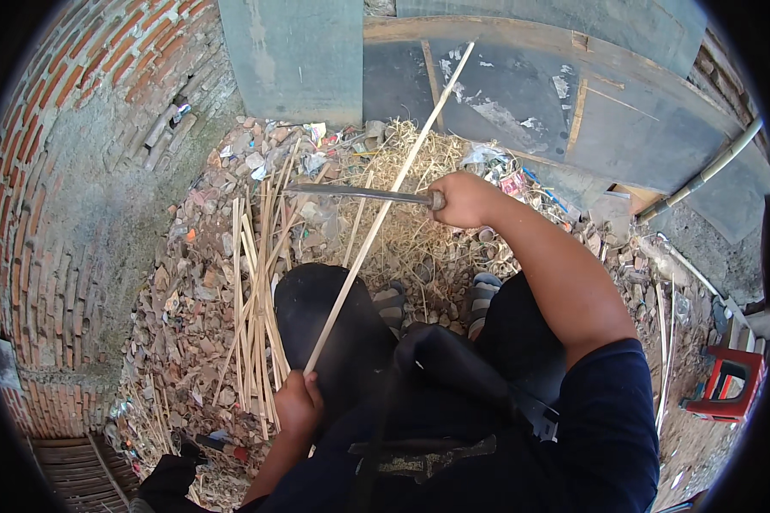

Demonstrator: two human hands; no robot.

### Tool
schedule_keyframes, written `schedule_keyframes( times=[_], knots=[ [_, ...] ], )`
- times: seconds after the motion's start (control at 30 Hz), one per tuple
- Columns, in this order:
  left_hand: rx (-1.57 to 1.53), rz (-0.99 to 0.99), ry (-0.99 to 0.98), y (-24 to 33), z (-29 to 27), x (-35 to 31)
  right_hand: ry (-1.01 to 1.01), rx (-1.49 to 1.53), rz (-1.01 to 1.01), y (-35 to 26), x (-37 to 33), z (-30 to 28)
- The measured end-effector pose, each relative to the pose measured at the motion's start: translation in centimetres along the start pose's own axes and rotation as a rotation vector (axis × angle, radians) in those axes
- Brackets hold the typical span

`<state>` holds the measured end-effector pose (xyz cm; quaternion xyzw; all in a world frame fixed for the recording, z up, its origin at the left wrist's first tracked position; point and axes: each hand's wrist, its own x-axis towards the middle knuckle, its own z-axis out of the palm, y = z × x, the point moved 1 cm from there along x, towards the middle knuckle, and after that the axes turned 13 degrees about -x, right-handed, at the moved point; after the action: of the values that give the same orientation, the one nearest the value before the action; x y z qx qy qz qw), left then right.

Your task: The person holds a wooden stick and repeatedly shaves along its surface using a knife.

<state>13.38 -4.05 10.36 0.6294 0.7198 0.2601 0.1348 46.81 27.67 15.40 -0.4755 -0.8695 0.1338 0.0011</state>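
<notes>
1 pale strip (356, 274) slants from the left hand (299, 406), gripping its near end; loose strips (260, 359) lie left; the right hand (467, 200) clasps a knife (359, 193) across it; shavings (436, 248) suggest cutting well begun, this strip seemingly unfinished.

Soft daylight falls evenly, while the bent, black-rimmed edges seem slightly blurred.

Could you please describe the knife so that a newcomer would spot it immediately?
Find the dark panel up top, then the pale shavings below it. Over them, the right hand holds the knife, pointing left; grey and metallic, it contrasts with the pale strip it crosses.
</notes>
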Motion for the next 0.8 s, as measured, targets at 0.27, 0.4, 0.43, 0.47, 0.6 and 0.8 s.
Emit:
schedule_keyframes(
  times=[0.27, 0.4, 0.43, 0.47, 0.6, 0.8],
  knots=[
    [0.029, -0.059, -0.027, -0.4, -0.7, -0.5, -0.078, -0.147, -0.050, -4.6, -0.4, -1.2],
    [0.005, 0.009, 0.011, 0.0, -0.2, -0.1, -0.064, -0.103, 0.067, -0.9, 0.5, -1.0],
    [0.005, 0.012, 0.003, 0.5, -0.2, 0.3, -0.040, -0.025, 0.194, 1.2, 0.7, -0.2],
    [0.010, 0.006, -0.002, 0.7, -0.3, 0.4, 0.002, -0.067, 0.211, 2.5, 0.8, 0.3],
    [0.014, -0.020, -0.039, 0.5, -0.6, 0.3, 0.010, -0.030, 0.142, 1.0, 0.4, -0.4],
    [0.014, -0.057, -0.059, -0.5, -0.7, 0.0, -0.050, -0.127, -0.083, -4.0, 0.0, -1.6]
  ],
)
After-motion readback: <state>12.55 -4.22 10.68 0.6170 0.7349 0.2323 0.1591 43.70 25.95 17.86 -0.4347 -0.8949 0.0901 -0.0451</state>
